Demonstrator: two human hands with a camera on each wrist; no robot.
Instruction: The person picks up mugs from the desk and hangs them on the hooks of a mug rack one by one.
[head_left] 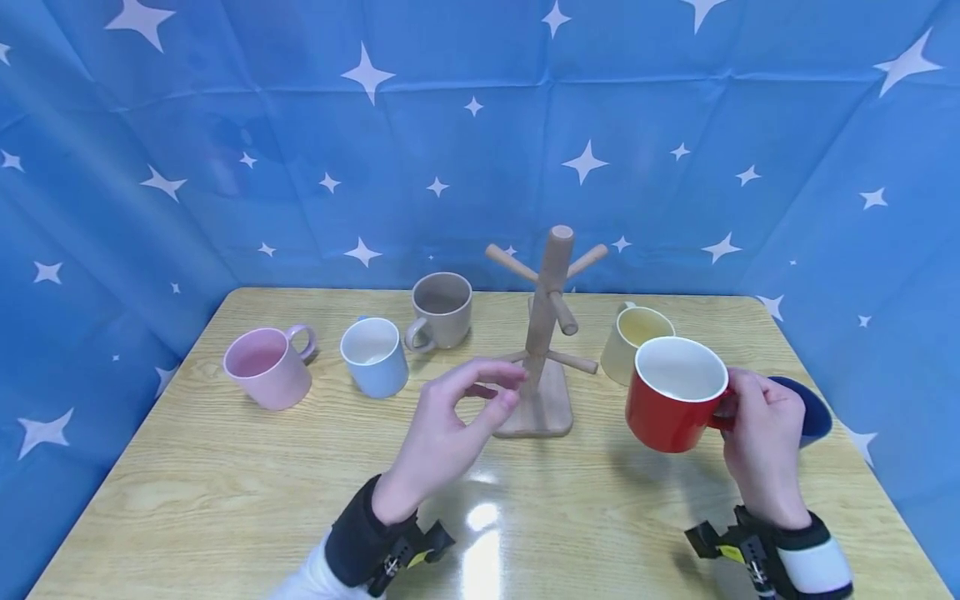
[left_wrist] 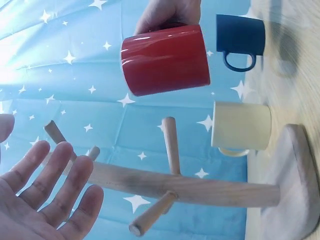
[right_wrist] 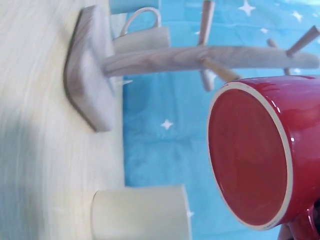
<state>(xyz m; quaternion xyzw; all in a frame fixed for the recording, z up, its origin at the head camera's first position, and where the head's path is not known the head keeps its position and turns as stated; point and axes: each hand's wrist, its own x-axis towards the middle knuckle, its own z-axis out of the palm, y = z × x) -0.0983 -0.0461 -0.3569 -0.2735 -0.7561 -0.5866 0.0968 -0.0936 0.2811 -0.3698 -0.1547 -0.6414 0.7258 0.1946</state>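
Table (head_left: 225,500) beneath my two hands. My right hand (head_left: 765,446) is clamped on the handle of a red mug (head_left: 667,417), which I hold mouth-up above the surface, right of the wooden rack (head_left: 542,329). My left hand (head_left: 450,425) holds nothing; its thumb and fingers stand apart near the rack's post. Right of the rack, a pale yellow mug (head_left: 619,358) stands farther off than the red one; a dark blue mug (head_left: 816,417) is partly hidden behind my right hand. To the left: pink mug (head_left: 276,379), light blue mug (head_left: 377,371) and, farthest, grey mug (head_left: 452,327).
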